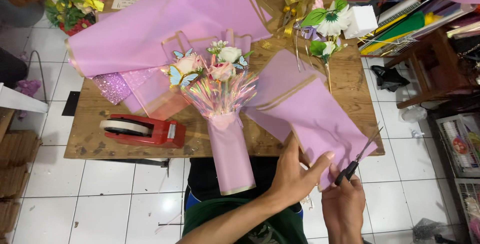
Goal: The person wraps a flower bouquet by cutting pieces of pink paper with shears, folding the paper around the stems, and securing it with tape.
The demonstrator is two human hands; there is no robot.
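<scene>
My left hand pinches the near edge of a folded lilac wrapping sheet with gold trim that hangs over the wooden table's front edge. My right hand grips black-handled scissors, blades apart, right beside that sheet's lower right corner. To the left lies a wrapped bouquet: cream and pink roses, blue paper butterflies, iridescent film and a lilac paper stem sleeve pointing toward me.
A red tape dispenser sits at the table's front left. Big lilac sheets cover the back. Artificial flowers, a white box and gold ribbon lie back right. Paper rolls and shelves stand at right; white tiled floor lies below.
</scene>
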